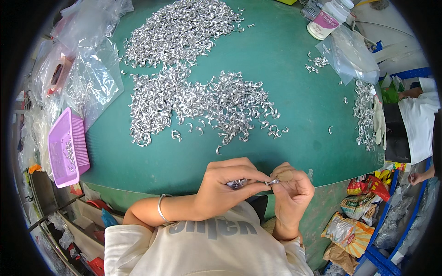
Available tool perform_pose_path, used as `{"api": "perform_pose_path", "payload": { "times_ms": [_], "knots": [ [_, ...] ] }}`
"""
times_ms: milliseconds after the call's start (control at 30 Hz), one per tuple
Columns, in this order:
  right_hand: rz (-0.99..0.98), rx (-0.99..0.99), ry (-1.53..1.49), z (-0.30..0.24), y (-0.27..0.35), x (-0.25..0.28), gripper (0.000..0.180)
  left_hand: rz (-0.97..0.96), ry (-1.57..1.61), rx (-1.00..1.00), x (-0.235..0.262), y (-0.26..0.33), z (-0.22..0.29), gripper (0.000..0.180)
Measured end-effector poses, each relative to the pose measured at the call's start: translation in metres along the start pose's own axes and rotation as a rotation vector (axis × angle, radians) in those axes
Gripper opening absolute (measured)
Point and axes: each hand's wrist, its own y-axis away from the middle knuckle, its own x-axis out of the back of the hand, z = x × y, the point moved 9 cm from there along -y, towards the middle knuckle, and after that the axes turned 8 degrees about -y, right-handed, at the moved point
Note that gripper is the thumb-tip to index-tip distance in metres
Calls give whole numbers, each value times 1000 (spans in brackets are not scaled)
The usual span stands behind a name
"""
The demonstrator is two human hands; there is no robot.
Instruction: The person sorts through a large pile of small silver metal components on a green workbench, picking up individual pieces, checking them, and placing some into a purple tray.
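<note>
Close to my body, at the table's near edge, both hands meet fingertip to fingertip. My left hand (221, 184) is closed, with several small curved silver metal pieces (237, 184) in its curled palm. Between the fingertips of both hands sits one shiny metal piece (273, 182), pinched from the right by my right hand (294, 193). My fingers partly cover it, so its full shape is hidden. Just beyond my hands lies a loose heap of similar curved metal pieces (239, 106), which joins a larger heap (184, 30) at the far side.
The green table (294, 133) carries a purple basket (83, 158) with some pieces at left, beside clear plastic bags (96, 73). At right are a white jar (328, 20), a plastic bag (352, 55) and ring-like metal pieces (363, 115). Another person (416, 117) is at far right.
</note>
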Motion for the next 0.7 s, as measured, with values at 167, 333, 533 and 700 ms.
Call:
{"api": "perform_pose_path", "payload": {
  "times_ms": [167,333,533,700],
  "knots": [
    [-4,66,90,-8,0,-4,25,-7,18,10,0,1,1,16],
    [4,218,306,-24,2,-10,24,-19,24,9,0,2,3,15],
    [-11,319,491,-41,4,-20,21,-87,84,93,-5,2,-5,15],
    [-35,336,508,-44,2,-19,24,-95,106,99,-9,-1,-5,14]
  ]
}}
